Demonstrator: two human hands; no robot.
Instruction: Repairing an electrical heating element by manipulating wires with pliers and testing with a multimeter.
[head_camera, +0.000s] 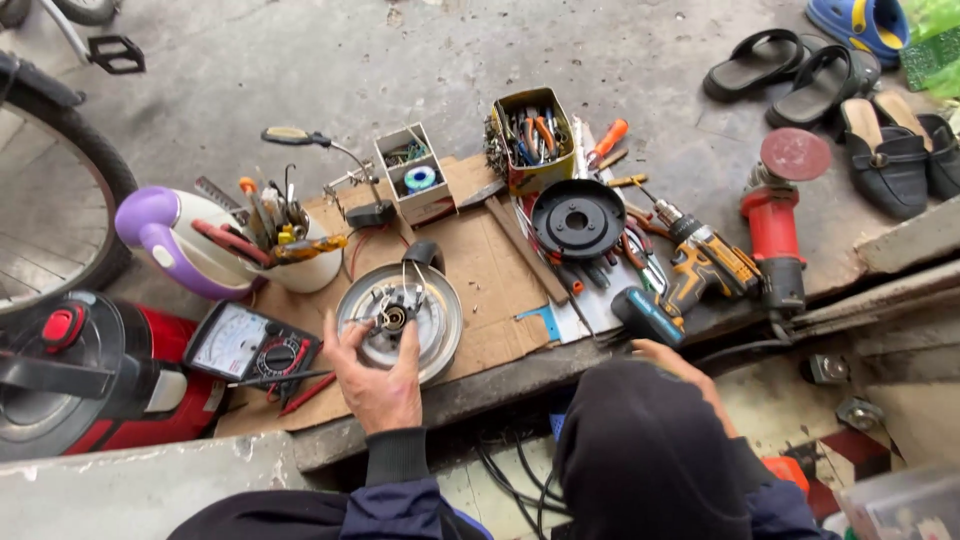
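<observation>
Head view. The left hand (375, 385) rests with spread fingers on the near rim of a round silver metal plate (400, 318), steadying it rather than closing around it. The plate lies flat on a sheet of brown cardboard (480, 265) spread over the grey concrete floor (400, 70), at the edge of a concrete step. Its face is dull and scuffed, with a small central hub from which thin white wires (405, 285) rise. Just left of the plate lies a black analogue multimeter (250, 348) with red and black probes. The right hand (668, 358) is largely hidden behind a dark hood; whether it is clenched or released cannot be told. It lies near a yellow-and-black cordless drill (690, 275). Beyond the plate: a black round disc with a central hole (577, 218) and a yellow tin of hand tools (532, 138).
</observation>
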